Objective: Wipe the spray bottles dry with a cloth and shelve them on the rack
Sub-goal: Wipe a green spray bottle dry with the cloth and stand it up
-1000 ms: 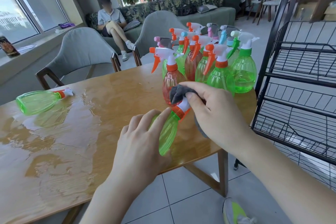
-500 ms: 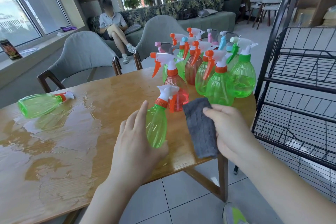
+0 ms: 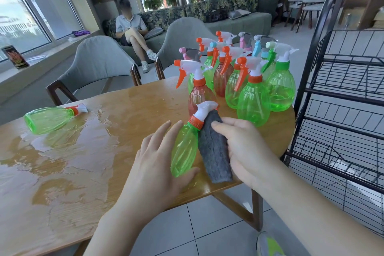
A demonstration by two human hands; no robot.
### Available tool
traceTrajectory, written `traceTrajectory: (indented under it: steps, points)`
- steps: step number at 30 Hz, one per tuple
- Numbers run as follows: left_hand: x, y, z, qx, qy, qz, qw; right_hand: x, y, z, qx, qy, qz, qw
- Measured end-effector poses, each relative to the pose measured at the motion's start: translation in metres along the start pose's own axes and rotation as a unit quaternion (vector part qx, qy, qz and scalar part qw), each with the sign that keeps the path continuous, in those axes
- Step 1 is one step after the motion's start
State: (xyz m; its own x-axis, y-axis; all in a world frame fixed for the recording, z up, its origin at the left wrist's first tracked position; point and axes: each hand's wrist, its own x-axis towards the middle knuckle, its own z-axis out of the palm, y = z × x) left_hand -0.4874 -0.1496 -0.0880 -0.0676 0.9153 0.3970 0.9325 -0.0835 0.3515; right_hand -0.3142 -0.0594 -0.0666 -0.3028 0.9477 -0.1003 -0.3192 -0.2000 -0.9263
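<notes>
Left hand (image 3: 158,164) gripping one green bottle (image 3: 185,149), right hand (image 3: 245,147) holding one cloth (image 3: 214,151)

- Illumination: bright daylight, entering through the large windows (image 3: 31,21) at left and at the back of the room.
- Overexposure: panes washed pale; buildings outside hazy and low in contrast.
- Glare: broad sheen on the wet wooden table (image 3: 83,162), strongest in the puddled area at left, where window light reflects.
- Translucence: green spray bottles (image 3: 268,91) glow, lit through from behind.
- Shadows: soft, faint; a light one lies under the left hand (image 3: 153,168) and right hand (image 3: 247,151).
- Distortion: wide-angle bowing; window frames and the black wire rack (image 3: 340,97) lean and curve toward the edges.
- Sharpness: centre reasonably crisp; background slightly soft; seated person's face blurred.
</notes>
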Motion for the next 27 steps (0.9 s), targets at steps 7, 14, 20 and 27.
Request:
traceTrajectory:
  steps: [7,14,20,27]
  points:
    - [-0.006,0.012,-0.006,-0.147,-0.028,0.019,0.989,0.0,0.012,0.01,-0.022,0.003,-0.078,0.997]
    - [-0.016,0.03,0.037,0.029,0.176,-0.029,0.984,-0.003,0.018,0.025,0.031,0.021,-0.139,0.99]
    - [-0.011,0.038,0.04,0.006,0.166,-0.049,0.985,-0.001,0.02,0.027,0.089,0.047,-0.106,0.989]
    - [0.002,0.003,0.001,-0.4,-0.091,-0.1,0.906,0.006,0.012,0.012,0.043,0.022,-0.077,0.996]
